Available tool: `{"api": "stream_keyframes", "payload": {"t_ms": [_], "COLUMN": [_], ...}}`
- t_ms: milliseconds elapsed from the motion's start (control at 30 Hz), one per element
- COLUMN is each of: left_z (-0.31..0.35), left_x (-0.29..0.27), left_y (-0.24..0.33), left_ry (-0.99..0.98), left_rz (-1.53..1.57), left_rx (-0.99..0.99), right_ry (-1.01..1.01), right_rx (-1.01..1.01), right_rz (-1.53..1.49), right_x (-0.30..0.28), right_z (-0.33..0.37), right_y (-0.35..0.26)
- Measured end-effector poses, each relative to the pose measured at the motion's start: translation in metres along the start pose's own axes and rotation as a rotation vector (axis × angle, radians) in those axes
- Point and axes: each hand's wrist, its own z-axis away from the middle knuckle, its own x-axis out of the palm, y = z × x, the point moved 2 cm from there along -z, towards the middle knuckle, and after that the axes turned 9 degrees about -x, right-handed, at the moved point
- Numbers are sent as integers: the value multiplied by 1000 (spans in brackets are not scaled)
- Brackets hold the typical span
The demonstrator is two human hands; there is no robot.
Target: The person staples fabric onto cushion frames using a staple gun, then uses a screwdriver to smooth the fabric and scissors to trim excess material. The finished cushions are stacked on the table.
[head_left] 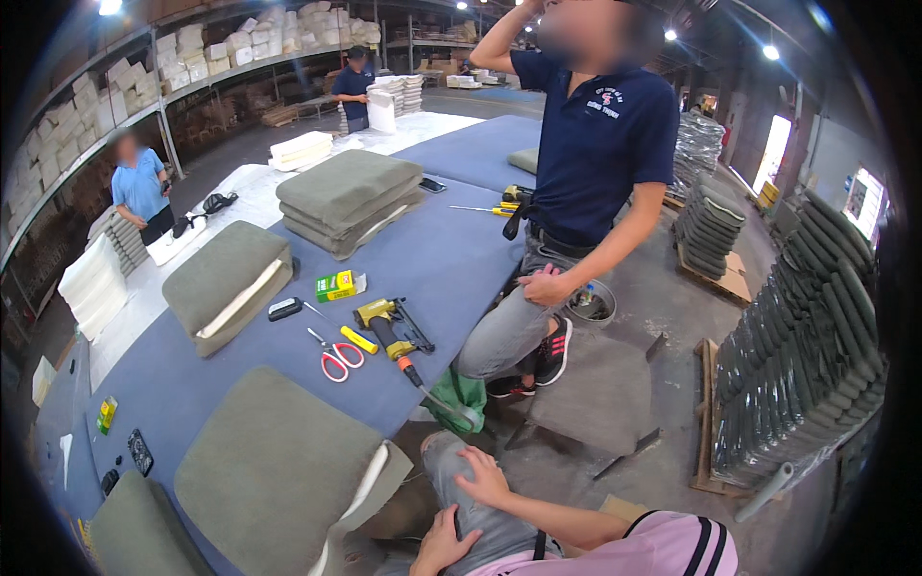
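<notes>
My right hand [485, 476] lies with spread fingers on my grey-jeaned leg [444, 463] near the knee. Lower on the same leg rests my left hand [447, 545], its fingers stretched out. Neither hand holds anything. Nearest to them on the blue-covered table is a grey-green fabric-covered cushion [279, 461], a white strip showing along its right edge. Beyond it lie scissors [336, 361] with red-and-white handles, a yellow-handled pointed tool [358, 339] and a yellow-and-black staple gun [389, 331] with a hose attached. A green-and-yellow box [336, 286] sits behind them.
A co-worker in a navy shirt [600, 144] sits at the table's right edge, one hand on their lap. Grey-green cushion stacks [351, 192] stand on the table. Wrapped dark cushions [807, 355] rise from a pallet at right. Two more people work at the far side.
</notes>
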Motion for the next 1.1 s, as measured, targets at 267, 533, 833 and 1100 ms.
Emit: {"api": "stream_keyframes", "payload": {"t_ms": [267,533,833,1100], "left_z": [54,89,131,128], "left_x": [20,40,-33,-38], "left_y": [-15,-55,43,61], "left_ry": [-89,206,-51,-255], "left_rz": [-30,-83,-107,-18], "left_rx": [-114,58,77,115], "right_ry": [-1,-16,-34,-32], "right_rx": [9,33,43,43], "right_rz": [-2,23,18,22], "right_x": [-2,-3,-1,-2], "right_z": [4,-1,0,3], "right_y": [2,-6,-1,-2]}}
